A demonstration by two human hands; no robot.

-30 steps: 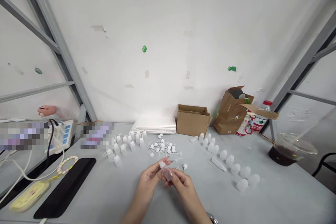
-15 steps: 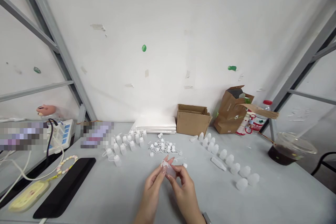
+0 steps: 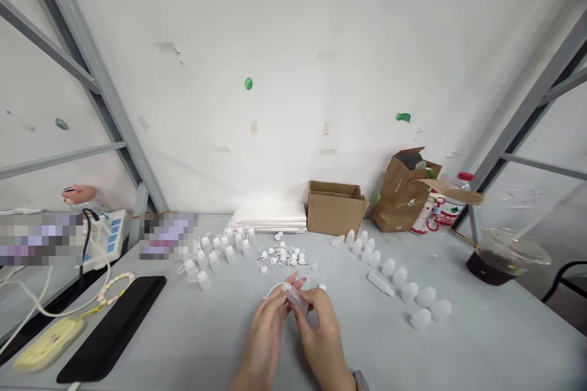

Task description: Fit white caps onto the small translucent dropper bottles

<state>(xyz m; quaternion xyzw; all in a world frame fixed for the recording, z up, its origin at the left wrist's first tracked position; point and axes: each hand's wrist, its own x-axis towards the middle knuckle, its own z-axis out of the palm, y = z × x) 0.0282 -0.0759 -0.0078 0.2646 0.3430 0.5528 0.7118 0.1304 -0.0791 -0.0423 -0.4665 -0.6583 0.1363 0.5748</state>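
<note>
A small translucent plastic bottle [image 3: 298,299] is held between both hands at the front middle of the table. My right hand [image 3: 321,327] pinches its body between thumb and fingers. Around its top end, my left hand [image 3: 268,321] is closed at the white cap [image 3: 287,286], whose thin strap [image 3: 273,289] sticks out to the left. My fingers partly hide the bottle. Just beyond the hands lies a pile of loose white strapped caps [image 3: 283,254]. A small white cap [image 3: 321,286] shows behind my right hand.
Capped bottles [image 3: 214,259] stand in rows at the left, and uncapped bottles [image 3: 400,278] at the right, one lying flat [image 3: 380,284]. A cardboard box [image 3: 337,208], white stack [image 3: 268,218] and paper bag [image 3: 403,195] line the wall. A drink cup [image 3: 495,263] stands far right.
The cap's strap, bunched by the fingers before, now extends out to the left of my left hand. The bottle has tilted slightly. The view has shifted a little.
</note>
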